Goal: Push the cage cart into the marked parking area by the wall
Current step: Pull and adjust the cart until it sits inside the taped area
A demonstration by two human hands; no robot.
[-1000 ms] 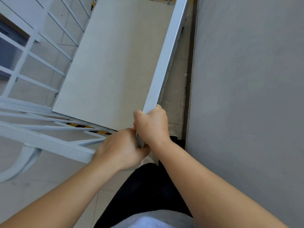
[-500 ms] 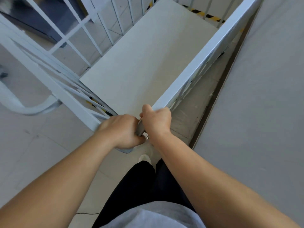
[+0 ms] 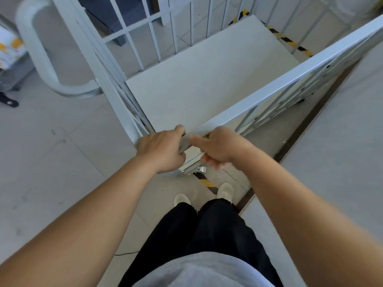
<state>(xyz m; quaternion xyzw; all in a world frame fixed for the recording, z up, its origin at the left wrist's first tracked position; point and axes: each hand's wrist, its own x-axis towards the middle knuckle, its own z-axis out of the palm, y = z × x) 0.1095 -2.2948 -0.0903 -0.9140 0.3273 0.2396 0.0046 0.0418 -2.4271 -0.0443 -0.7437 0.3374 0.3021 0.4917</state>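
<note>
The white cage cart [image 3: 207, 79] stands in front of me, its flat floor bare and its barred sides up. Its right side rail [image 3: 290, 75] runs close along the grey wall [image 3: 342, 141], with a narrow gap between them. My left hand [image 3: 161, 150] is closed around the near corner post. My right hand [image 3: 221, 148] is blurred beside the same corner, thumb stretched out and fingers loosely curled, not wrapped on the rail. Yellow-black floor tape [image 3: 290, 41] shows beyond the cart's far end, and more floor tape [image 3: 207, 183] lies by my feet.
A rounded white handle loop [image 3: 41, 59] sticks out from the cart's left side. A dark blue-grey unit [image 3: 107, 13] sits behind the bars at the top. Boxes and a wheeled base [image 3: 10, 59] are at the far left. My shoes [image 3: 224, 190] stand near the wall's base.
The view has swung left and the cart now lies more diagonally along the wall. My right hand has loosened from the corner post; my left hand keeps its grip.
</note>
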